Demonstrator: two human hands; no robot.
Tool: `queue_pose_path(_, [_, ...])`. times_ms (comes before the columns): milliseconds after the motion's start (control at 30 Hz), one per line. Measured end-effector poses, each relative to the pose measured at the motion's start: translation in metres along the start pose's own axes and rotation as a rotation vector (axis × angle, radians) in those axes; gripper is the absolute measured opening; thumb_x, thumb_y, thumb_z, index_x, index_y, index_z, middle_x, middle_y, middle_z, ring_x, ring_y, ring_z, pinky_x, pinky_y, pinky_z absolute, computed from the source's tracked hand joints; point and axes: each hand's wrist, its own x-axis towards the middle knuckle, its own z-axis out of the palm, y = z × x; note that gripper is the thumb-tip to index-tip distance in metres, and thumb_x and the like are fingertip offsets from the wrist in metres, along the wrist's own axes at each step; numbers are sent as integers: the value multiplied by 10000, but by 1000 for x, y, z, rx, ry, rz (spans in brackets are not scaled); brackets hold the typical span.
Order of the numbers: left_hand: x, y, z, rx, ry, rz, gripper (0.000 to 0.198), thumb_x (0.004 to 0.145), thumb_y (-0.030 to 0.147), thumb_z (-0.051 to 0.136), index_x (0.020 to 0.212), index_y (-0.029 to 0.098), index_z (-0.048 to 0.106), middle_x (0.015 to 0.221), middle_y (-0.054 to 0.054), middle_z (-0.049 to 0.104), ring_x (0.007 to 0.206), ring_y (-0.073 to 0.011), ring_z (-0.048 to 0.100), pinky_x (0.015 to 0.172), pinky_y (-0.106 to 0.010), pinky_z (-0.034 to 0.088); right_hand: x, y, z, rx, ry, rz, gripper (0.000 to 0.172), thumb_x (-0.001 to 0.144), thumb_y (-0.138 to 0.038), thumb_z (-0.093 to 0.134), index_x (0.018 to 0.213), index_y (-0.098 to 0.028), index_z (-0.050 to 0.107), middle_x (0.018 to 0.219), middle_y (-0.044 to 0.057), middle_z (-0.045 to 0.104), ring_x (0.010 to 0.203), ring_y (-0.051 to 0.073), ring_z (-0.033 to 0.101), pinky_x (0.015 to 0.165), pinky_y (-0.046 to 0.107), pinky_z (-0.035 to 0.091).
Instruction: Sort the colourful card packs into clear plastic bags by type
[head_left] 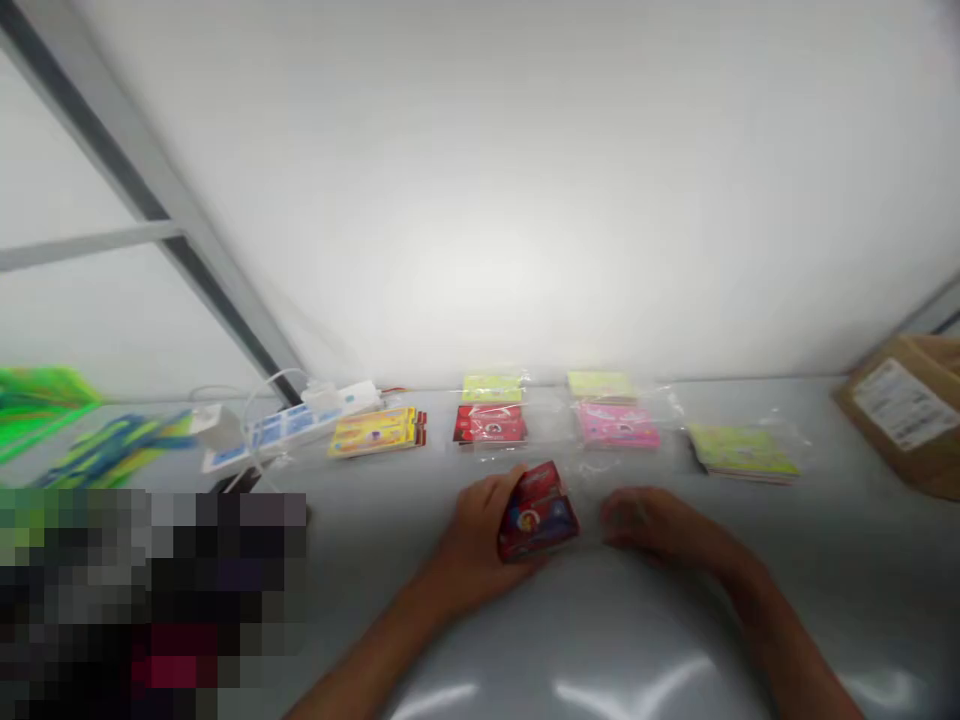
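My left hand (480, 535) is wrapped around a small red stack of cards (537, 512), held just above the grey table (420, 620). My right hand (649, 525) sits close to the right of the stack, its fingers curled and blurred by motion; I cannot make out whether anything is in them. Behind the hands lie flat packs in clear wrap: a yellow pack (375, 431), a red pack (490, 424), a pink pack (616, 425) and a green pack (742, 452). Two light-green packs (491, 388) lie further back near the wall.
A white power strip (300, 420) with a cable lies at the left by the wall. Bright green and blue items (45, 400) are at the far left. A brown cardboard box (904, 410) stands at the right edge. A pixelated patch covers the lower left.
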Motion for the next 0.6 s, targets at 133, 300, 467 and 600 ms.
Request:
queue_pose_path(133, [1,-1,0,9,13,-5,854,664,382,712,1365,213,256,1282,-115,439,1150,-306,414,980,-453,324,2,3,0,4,3,15,165,658,-296,641,760,-170,610,612,-32,530,399,79,462,384,204,351])
queue_pose_path(300, [2,-3,0,12,31,9,826,680,377,697,1361,232,253,1275,-98,456,1139,-286,434,974,-439,344,2,2,1,-9,-1,-30,117,666,-274,628,679,-176,566,566,-34,515,462,96,455,436,209,350])
queue_pose_path(467, [3,-4,1,21,42,2,838,659,384,709,1356,206,279,1266,-109,468,1129,-295,447,969,-430,355,1,-5,4,-62,63,-50,114,670,-267,611,642,-174,551,541,-30,504,486,103,436,454,211,327])
queue_pose_path(600, [4,-6,1,14,33,0,849,657,374,717,1356,221,261,1278,-102,455,1145,-291,433,977,-438,344,4,-3,1,-40,212,-102,117,680,-291,603,640,-184,577,552,-17,528,508,125,460,475,235,355])
